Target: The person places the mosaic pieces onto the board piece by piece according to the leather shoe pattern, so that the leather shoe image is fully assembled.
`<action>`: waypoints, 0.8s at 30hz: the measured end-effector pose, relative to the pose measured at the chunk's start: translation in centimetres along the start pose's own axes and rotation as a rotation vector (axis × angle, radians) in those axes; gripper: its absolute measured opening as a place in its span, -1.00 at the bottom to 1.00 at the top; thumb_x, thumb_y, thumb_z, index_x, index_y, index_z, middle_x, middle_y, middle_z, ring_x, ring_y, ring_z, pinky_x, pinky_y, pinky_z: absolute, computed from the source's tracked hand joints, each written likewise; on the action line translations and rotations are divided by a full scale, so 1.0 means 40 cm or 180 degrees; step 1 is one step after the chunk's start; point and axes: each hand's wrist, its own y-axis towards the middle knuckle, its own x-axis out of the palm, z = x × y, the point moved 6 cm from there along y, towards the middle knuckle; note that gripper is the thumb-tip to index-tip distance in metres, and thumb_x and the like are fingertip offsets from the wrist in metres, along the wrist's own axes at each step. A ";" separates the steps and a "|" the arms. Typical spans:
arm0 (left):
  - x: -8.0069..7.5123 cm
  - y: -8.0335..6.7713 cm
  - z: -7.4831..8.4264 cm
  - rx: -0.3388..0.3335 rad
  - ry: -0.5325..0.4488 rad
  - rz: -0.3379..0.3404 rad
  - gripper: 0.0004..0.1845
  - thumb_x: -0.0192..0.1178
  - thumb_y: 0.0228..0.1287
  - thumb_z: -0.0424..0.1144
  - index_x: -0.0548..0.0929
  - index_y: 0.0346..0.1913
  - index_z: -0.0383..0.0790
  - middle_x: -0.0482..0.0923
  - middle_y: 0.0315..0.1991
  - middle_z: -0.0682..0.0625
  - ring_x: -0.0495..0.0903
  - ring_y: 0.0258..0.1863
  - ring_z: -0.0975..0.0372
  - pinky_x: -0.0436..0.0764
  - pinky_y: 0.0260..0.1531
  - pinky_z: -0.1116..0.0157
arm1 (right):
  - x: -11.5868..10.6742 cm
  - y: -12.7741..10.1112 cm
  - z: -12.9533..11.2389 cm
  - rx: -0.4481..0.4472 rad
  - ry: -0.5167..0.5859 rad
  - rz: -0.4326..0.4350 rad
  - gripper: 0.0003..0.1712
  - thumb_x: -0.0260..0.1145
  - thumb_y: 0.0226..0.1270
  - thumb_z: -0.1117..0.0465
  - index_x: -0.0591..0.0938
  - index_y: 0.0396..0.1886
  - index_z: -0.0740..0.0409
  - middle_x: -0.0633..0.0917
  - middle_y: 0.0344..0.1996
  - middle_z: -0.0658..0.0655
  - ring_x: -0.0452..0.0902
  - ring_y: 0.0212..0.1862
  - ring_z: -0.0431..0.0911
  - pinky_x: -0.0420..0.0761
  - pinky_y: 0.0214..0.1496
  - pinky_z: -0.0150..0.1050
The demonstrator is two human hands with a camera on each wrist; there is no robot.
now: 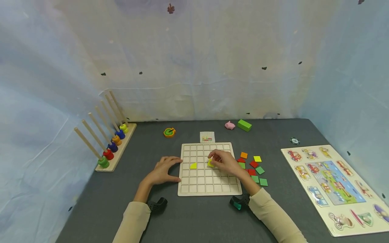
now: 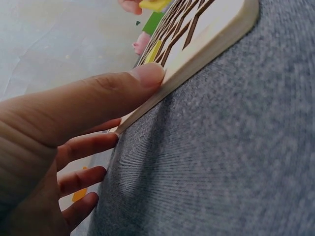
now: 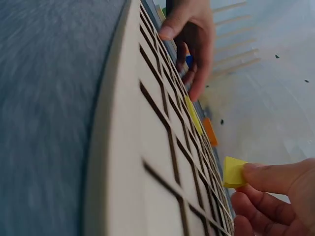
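In the right wrist view, the face and edge of a yellow tile (image 3: 231,172) are shown clear of the thumb; in the head view that tile is mostly covered by fingers. It is held over the grid board (image 1: 209,189), at nine o'clock from the middle of the right hand (image 1: 225,162), pinched by thumb and fingertips. The right forearm is extended from four o'clock. A second yellow tile (image 1: 193,165) is laid on the board, farther toward nine. At the board's nine o'clock, the left hand (image 1: 162,170) is placed with fingers loosely spread; by the left wrist view its thumb is shown against the rim. Loose coloured tiles (image 1: 253,164) are scattered at three o'clock, a small card (image 1: 207,136) at twelve.
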 end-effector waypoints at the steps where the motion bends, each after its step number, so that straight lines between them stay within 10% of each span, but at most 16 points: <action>1: 0.000 0.000 -0.001 -0.0001 -0.0002 0.0001 -0.18 0.42 -0.08 0.09 0.39 0.31 -0.02 0.27 0.30 -0.04 0.12 0.27 0.00 0.10 0.13 -0.20 | 0.006 0.004 0.000 0.0017 0.0010 0.0017 -0.84 0.30 0.23 0.32 0.60 -0.20 0.23 0.60 -0.48 0.01 0.49 -0.44 -0.21 0.51 -0.34 -0.34; 24: 0.000 -0.001 0.001 0.0010 -0.0009 0.0017 -0.17 0.42 -0.08 0.09 0.38 0.32 -0.03 0.27 0.30 -0.03 0.11 0.27 0.00 0.10 0.13 -0.18 | 0.035 -0.008 0.017 0.0188 -0.0262 0.0283 -0.96 0.36 0.18 0.26 0.69 -0.36 0.11 0.63 -0.46 -0.08 0.47 -0.45 -0.28 0.50 -0.37 -0.39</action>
